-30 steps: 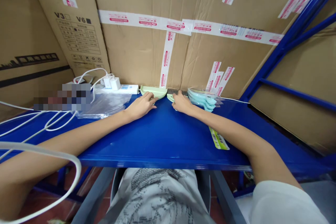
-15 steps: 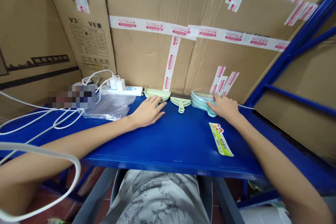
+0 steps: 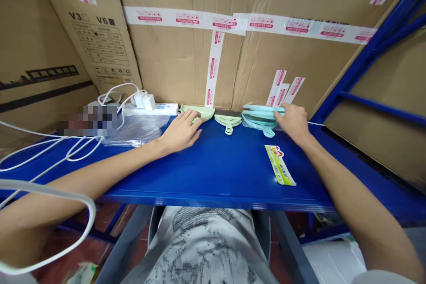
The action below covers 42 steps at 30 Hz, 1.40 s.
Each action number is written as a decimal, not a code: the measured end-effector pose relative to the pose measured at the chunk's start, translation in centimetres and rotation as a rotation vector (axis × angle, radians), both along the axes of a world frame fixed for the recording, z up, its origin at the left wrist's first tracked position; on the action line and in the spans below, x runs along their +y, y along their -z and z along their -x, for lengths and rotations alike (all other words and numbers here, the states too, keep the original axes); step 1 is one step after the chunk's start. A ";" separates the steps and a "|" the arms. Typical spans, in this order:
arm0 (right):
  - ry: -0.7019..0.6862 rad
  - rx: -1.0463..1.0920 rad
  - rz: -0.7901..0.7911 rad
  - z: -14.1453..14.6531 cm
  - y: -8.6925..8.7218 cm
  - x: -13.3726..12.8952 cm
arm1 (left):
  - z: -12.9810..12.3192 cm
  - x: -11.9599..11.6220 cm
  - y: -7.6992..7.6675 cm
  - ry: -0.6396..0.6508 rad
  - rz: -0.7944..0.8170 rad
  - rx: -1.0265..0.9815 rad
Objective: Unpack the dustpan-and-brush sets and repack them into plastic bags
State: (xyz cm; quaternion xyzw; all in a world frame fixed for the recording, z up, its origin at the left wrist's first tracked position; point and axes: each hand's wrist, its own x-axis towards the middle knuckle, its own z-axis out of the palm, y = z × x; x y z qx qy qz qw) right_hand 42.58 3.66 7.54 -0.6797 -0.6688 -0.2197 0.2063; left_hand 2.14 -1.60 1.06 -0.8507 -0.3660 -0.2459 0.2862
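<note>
Makeshift workstation: blue table [image 3: 219, 173], cardboard walls [image 3: 176, 62]

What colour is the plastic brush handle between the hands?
The handle is pale green; see the head view.

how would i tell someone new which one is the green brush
On the blue table, look along the back edge, by the cardboard. The brush lies there between the green dustpan, near the left hand, and the blue stack at the right hand. It's green, unlike the stack, and shows dark bristles, unlike the dustpan.
</note>
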 end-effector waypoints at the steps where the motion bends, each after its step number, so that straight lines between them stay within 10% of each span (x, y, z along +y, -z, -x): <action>1: -0.015 0.040 -0.053 -0.8 -0.4 0.3 | 0.0 0.1 0.0 0.009 -0.016 -0.001; 10: -0.668 0.552 -0.487 -4.0 -2.5 0.6 | 0.0 0.1 0.1 0.134 -0.014 -0.206; 18: -1.135 0.816 -0.137 1.8 -1.3 -1.4 | -0.2 -0.7 -1.0 0.444 -0.089 -0.320; 26: -1.166 0.912 -0.080 2.7 -0.7 -2.0 | -0.3 -1.5 -1.1 0.639 -0.095 -0.332; 42: -1.158 0.991 -0.028 3.3 -0.1 -2.0 | 0.4 -1.5 -0.6 0.602 -0.078 -0.288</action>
